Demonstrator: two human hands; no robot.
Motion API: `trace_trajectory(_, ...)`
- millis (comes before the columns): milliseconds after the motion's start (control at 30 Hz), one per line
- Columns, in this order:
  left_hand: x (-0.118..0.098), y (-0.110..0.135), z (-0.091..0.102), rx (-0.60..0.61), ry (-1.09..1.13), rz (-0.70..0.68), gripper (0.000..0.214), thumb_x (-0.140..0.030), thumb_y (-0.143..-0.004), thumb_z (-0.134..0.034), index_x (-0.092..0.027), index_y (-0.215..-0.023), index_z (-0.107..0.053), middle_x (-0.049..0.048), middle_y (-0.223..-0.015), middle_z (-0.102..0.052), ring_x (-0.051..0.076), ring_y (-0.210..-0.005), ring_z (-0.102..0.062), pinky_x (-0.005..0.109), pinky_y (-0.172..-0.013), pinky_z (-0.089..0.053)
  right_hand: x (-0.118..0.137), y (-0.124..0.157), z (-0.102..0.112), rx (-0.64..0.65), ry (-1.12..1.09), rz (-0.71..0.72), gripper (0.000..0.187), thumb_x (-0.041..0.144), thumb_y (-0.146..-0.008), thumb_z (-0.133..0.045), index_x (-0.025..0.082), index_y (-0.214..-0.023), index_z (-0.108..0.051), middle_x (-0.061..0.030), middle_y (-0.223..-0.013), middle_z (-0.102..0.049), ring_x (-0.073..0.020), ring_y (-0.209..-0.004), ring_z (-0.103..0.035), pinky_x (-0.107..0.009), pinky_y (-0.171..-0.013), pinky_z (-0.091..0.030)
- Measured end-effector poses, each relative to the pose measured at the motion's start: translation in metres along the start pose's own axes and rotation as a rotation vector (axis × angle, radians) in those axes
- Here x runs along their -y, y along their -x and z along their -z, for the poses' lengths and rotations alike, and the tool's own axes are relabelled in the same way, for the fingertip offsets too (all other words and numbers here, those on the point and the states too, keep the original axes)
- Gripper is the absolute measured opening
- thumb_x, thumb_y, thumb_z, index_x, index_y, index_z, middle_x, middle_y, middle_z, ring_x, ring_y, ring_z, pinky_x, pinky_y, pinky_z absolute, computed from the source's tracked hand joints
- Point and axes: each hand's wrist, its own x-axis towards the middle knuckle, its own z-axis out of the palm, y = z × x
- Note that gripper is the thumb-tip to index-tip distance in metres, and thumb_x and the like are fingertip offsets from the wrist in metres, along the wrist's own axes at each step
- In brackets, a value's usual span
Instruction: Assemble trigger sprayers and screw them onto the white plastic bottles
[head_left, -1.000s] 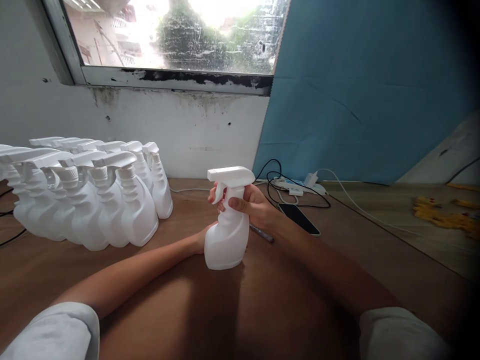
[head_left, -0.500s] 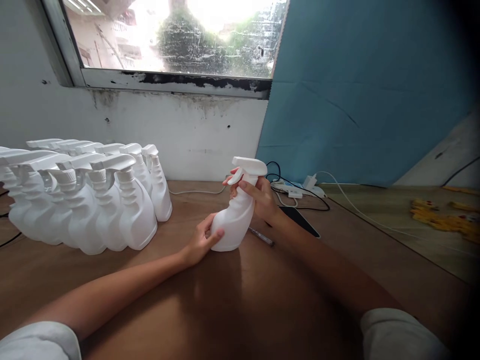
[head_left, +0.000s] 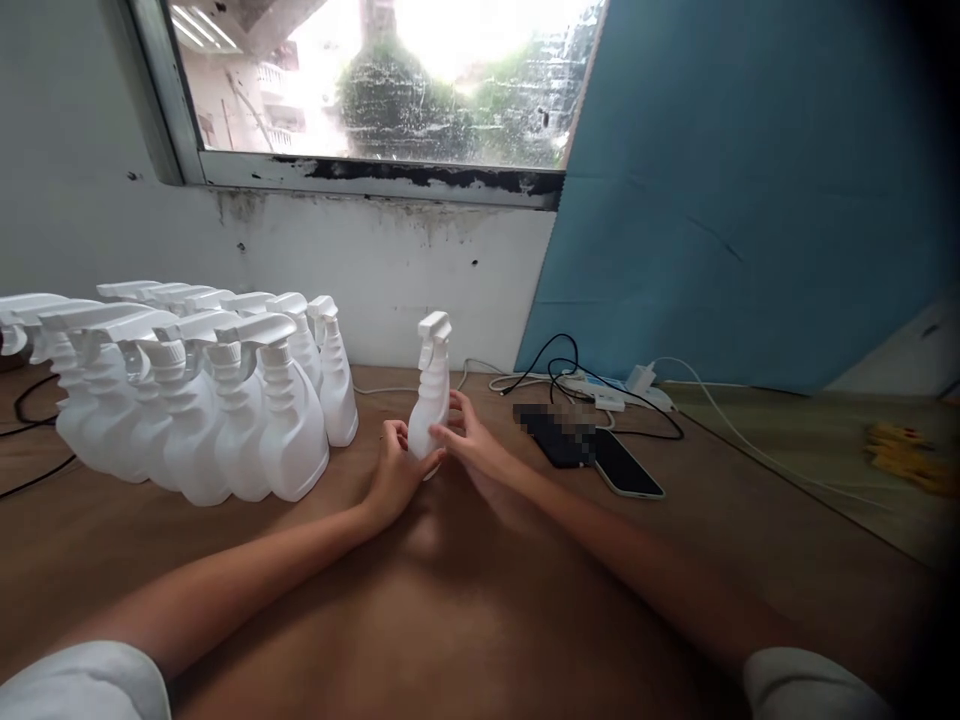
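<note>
A white spray bottle [head_left: 430,395] stands upright in the middle of the table, its trigger head turned mostly end-on to me. My left hand [head_left: 396,468] is closed around its lower left side, thumb across the front near the base. From the right, my right hand [head_left: 469,437] grips the lower body with thumb in front and fingers behind. Left of my hands stand several more white spray bottles [head_left: 289,430] in close rows, their trigger heads turned alike.
To the right lie a phone [head_left: 628,464] and a dark flat object [head_left: 551,435], partly blurred out. Behind them is a white power strip [head_left: 607,392] with tangled cables. A wall with a window [head_left: 382,180] and a blue sheet [head_left: 712,200] bounds the table's back.
The bottle has moved left and been turned so its head points more end-on. My right hand has gone from its neck down to the lower body. The phone has come into fuller view.
</note>
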Motion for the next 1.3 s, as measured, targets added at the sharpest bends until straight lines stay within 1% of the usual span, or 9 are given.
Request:
trace_trajectory(100,-0.003,0.007,0.01,-0.007,0.002,-0.022,0.042,-0.029,-0.073,-0.071,-0.021,-0.089,-0.034,-0.0015,-0.086,-0.044,0.012,-0.075,-0.047,0.023,-0.065,-0.04,-0.009,-0.003,-0.005,0.139,-0.089,0.005,0.092,0.044,-0.066,-0.079,0.028,-0.14,-0.028,-0.0118,-0.137,-0.042,-0.0226,-0.108,-0.059,-0.037,-0.088,-0.054)
trace_trajectory(233,-0.016,0.023,0.024,-0.026,-0.027,-0.099,0.03,-0.02,-0.08,-0.061,-0.021,-0.084,-0.031,-0.0026,-0.082,-0.035,0.011,-0.071,-0.039,0.021,-0.062,-0.037,-0.025,-0.015,-0.016,0.208,-0.232,0.031,0.097,0.039,-0.068,-0.079,0.03,-0.144,-0.018,-0.0127,-0.146,-0.032,-0.0206,-0.11,-0.059,-0.036,-0.09,-0.053)
trace_trajectory(300,-0.022,0.031,0.029,0.028,-0.066,-0.176,0.024,-0.018,-0.083,-0.055,-0.021,-0.082,-0.031,-0.0016,-0.082,-0.034,0.011,-0.069,-0.036,0.02,-0.054,-0.033,-0.034,-0.024,-0.023,0.208,-0.223,0.053,0.09,0.039,-0.069,-0.077,0.026,-0.141,-0.025,-0.0129,-0.14,-0.04,-0.02,-0.106,-0.06,-0.036,-0.09,-0.052)
trace_trajectory(367,-0.026,0.036,0.031,0.15,-0.108,-0.291,0.02,-0.016,-0.084,-0.051,-0.021,-0.082,-0.032,-0.0002,-0.084,-0.036,0.012,-0.07,-0.037,0.019,-0.05,-0.031,-0.042,-0.035,-0.032,0.213,-0.194,0.07,0.075,0.038,-0.07,-0.076,0.021,-0.133,-0.039,-0.0113,-0.127,-0.053,-0.0201,-0.103,-0.06,-0.037,-0.091,-0.05)
trace_trajectory(500,-0.026,0.037,0.029,0.327,-0.146,-0.456,0.016,-0.01,-0.084,-0.048,-0.02,-0.083,-0.036,0.0008,-0.085,-0.042,0.014,-0.078,-0.042,0.024,-0.067,-0.039,-0.055,-0.06,-0.051,0.232,-0.145,0.087,0.057,0.032,-0.068,-0.077,0.016,-0.118,-0.054,-0.0082,-0.11,-0.062,-0.0195,-0.099,-0.058,-0.037,-0.092,-0.047)
trace_trajectory(600,-0.026,0.035,0.028,0.35,-0.15,-0.429,0.014,-0.007,-0.083,-0.047,-0.02,-0.084,-0.04,0.0018,-0.089,-0.045,0.014,-0.08,-0.045,0.026,-0.073,-0.04,-0.061,-0.075,-0.061,0.264,-0.132,0.089,0.055,0.029,-0.069,-0.075,0.017,-0.118,-0.054,-0.007,-0.108,-0.063,-0.0173,-0.094,-0.06,-0.034,-0.088,-0.048)
trace_trajectory(700,-0.027,0.035,0.028,0.391,-0.146,-0.385,0.014,-0.007,-0.082,-0.048,-0.02,-0.086,-0.043,0.0031,-0.093,-0.047,0.014,-0.082,-0.047,0.023,-0.066,-0.041,-0.064,-0.084,-0.067,0.281,-0.116,0.102,0.054,0.026,-0.069,-0.075,0.018,-0.118,-0.053,-0.0056,-0.108,-0.063,-0.0155,-0.093,-0.06,-0.032,-0.088,-0.048)
trace_trajectory(933,-0.031,0.036,0.026,0.496,-0.131,-0.375,0.016,-0.005,-0.078,-0.048,-0.019,-0.085,-0.046,0.0046,-0.096,-0.049,0.014,-0.082,-0.05,0.023,-0.065,-0.042,-0.066,-0.087,-0.07,0.296,-0.032,0.128,0.052,0.026,-0.074,-0.071,0.019,-0.123,-0.053,-0.0042,-0.109,-0.063,-0.0123,-0.087,-0.058,-0.028,-0.083,-0.047)
trace_trajectory(1300,-0.029,0.033,0.025,0.613,-0.109,-0.382,0.018,-0.004,-0.076,-0.047,-0.018,-0.087,-0.048,0.0052,-0.098,-0.048,0.014,-0.082,-0.049,0.025,-0.074,-0.045,-0.058,-0.092,-0.074,0.293,0.096,0.162,0.052,0.028,-0.078,-0.068,0.02,-0.127,-0.052,-0.0026,-0.107,-0.062,-0.01,-0.078,-0.053,-0.024,-0.076,-0.046)
